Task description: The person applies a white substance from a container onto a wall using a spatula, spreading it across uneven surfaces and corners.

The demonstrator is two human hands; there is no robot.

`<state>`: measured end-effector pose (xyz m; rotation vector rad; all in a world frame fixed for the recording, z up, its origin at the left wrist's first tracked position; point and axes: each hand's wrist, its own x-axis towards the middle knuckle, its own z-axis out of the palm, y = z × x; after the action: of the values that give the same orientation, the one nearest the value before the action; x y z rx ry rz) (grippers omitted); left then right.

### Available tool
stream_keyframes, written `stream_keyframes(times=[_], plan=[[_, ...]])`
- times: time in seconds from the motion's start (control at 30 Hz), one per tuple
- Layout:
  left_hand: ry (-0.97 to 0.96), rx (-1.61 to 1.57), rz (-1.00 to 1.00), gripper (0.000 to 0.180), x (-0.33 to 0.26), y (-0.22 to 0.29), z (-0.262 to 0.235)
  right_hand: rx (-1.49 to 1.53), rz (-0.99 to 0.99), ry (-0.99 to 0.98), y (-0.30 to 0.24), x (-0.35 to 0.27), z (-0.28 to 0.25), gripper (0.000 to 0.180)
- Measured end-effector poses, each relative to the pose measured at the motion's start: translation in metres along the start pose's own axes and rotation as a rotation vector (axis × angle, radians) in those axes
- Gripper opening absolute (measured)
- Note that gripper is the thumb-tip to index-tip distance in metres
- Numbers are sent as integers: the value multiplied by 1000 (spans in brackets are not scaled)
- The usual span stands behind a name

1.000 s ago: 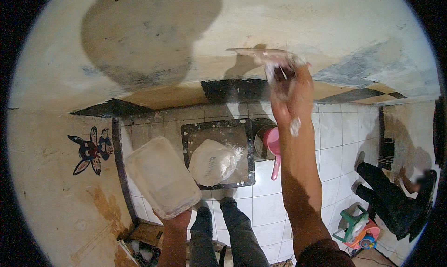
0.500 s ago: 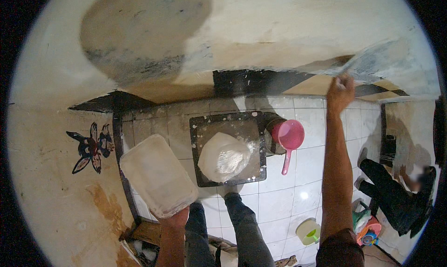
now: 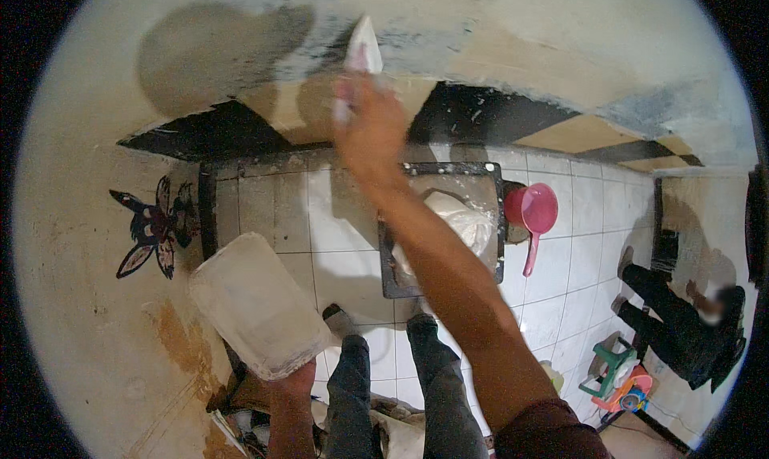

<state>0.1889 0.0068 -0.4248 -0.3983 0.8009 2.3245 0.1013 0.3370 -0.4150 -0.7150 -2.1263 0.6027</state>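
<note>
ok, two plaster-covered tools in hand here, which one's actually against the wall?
The putty knife in the right hand: its blade tip meets the wall up high. The flat white board in the left hand is held low, clear of the wall.

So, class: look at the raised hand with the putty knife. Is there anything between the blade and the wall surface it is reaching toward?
Nothing visible stands between them. The right hand holds the putty knife up with its blade tip at the wall; actual contact cannot be told. The left hand holds the white plaster board low and off to the side.
</note>
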Motion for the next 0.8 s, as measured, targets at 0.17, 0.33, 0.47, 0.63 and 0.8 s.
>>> stream_keyframes(times=[0.17,0.33,0.47,0.63,0.8], plan=[[-14,-1,16,65,-7,27,-16,448,351,59,41,-48,-83,14],[-36,202,61,66,-11,48,-21,1195,1016,85,43,-88,-150,14],[-53,-149,25,69,-13,60,-15,1240,1210,132,21,-89,-144,36],[-34,-171,56,70,-14,71,-21,944,784,-178,6,-55,-99,28],[-59,-178,53,70,-17,71,-34,-351,-374,-556,-23,7,-54,39]])
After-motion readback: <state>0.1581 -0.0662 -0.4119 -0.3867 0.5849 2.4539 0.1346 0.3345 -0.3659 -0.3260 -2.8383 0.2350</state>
